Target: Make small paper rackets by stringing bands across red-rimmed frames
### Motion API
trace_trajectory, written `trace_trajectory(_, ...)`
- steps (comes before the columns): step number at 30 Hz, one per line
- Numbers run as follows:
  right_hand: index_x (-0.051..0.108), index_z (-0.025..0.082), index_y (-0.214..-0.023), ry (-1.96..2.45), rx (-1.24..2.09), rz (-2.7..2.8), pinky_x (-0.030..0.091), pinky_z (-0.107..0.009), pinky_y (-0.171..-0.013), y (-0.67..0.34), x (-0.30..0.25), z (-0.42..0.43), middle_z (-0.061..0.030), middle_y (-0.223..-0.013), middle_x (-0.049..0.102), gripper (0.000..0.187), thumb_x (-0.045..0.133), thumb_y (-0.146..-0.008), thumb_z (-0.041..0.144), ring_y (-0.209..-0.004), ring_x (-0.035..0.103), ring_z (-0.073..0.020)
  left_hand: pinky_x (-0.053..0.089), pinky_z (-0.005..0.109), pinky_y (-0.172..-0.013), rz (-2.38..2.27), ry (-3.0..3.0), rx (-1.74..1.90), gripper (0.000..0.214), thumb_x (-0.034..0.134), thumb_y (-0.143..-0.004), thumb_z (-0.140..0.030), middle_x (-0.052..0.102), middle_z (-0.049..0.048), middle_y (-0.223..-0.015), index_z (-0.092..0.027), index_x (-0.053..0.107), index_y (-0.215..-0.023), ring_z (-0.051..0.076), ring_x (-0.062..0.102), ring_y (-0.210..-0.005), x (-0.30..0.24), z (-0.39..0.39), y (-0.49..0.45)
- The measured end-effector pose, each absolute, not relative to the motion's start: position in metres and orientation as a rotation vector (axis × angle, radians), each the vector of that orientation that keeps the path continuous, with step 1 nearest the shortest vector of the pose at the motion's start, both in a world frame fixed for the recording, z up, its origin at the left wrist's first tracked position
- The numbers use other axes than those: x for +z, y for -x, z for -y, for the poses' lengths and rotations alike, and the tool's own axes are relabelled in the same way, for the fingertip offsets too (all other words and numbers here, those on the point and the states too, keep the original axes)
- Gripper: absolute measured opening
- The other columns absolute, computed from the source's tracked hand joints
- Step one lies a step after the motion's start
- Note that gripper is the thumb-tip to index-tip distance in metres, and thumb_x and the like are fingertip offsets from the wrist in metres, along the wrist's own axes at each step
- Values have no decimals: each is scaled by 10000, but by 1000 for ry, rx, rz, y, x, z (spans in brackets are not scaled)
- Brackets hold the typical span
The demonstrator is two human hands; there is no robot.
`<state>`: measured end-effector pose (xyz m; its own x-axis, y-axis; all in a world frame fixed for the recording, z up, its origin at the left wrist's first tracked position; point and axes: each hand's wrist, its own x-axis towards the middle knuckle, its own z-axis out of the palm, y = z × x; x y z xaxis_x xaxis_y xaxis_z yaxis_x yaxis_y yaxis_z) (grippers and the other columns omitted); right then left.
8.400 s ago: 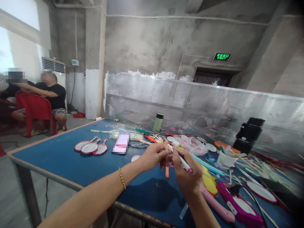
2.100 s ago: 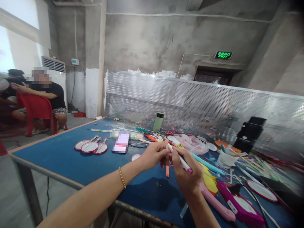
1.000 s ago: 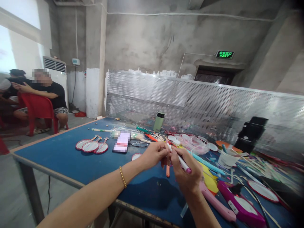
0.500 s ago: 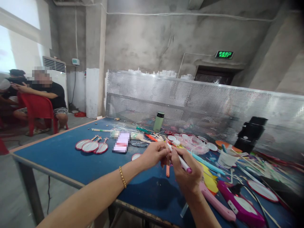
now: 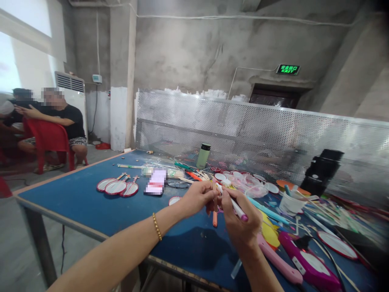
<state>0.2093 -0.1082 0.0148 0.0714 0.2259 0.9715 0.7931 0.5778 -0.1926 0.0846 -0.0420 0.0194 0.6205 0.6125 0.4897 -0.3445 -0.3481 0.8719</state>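
My right hand [image 5: 244, 219] is closed around a white marker pen [image 5: 238, 208] with a purple end, its tip pointing toward my left hand. My left hand [image 5: 198, 196], a gold bead bracelet at its wrist, pinches a thin, flat, light-coloured strip [image 5: 214, 190] upright; its lower part is hard to make out among the fingers. The pen tip is close to the strip, but I cannot tell whether they touch. Under the hands lies an orange stick [image 5: 215, 219]. A small round white piece with a red rim [image 5: 174, 200] shows partly behind my left forearm.
Red-rimmed round paddles [image 5: 115, 187] and a phone [image 5: 156, 182] lie left on the blue table [image 5: 91, 211]. A green bottle [image 5: 203, 156] stands behind. To the right are a white cup [image 5: 290, 204], a pink-handled tool [image 5: 279, 259] and a purple device [image 5: 310, 261]. People sit at far left.
My right hand has shifted slightly to the right with the marker pen, and more of the strip shows in my left hand. The left hand has stayed almost still.
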Motion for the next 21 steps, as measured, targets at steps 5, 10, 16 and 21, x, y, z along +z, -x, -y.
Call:
trace_trajectory(5, 681, 169, -919, 902, -528, 1485, 502, -219, -637, -209, 15, 110, -5, -745, 697, 87, 600, -888, 169, -639, 652, -113, 423, 201, -409, -235, -1652, 1005, 422, 607, -807, -561, 555, -6, -525, -157, 506, -741, 99, 513, -425, 20, 42, -85)
trace_trajectory(10, 681, 168, -912, 888, -529, 1505, 510, -231, -651, -209, 15, 108, -9, -752, 700, 86, 599, -884, 165, -652, 657, -122, 422, 201, -414, -251, -1662, 994, 406, 601, -816, -543, 558, -2, -525, -155, 510, -737, 99, 515, -424, 19, 43, -85)
trace_trajectory(16, 682, 178, -900, 911, -532, 1439, 517, -238, -650, -211, 13, 107, -9, -777, 712, 71, 617, -873, 171, -652, 669, -130, 431, 212, -426, -252, -1648, 1005, 384, 591, -820, -518, 598, 22, -578, -146, 522, -753, 99, 523, -429, 20, 42, -85)
trace_trajectory(21, 676, 176, -902, 880, -515, 1532, 514, -243, -631, -209, 15, 108, -7, -737, 697, 79, 600, -883, 173, -628, 652, -132, 401, 203, -416, -243, -1654, 1002, 391, 606, -805, -521, 552, -5, -512, -155, 502, -714, 101, 512, -414, 20, 42, -85)
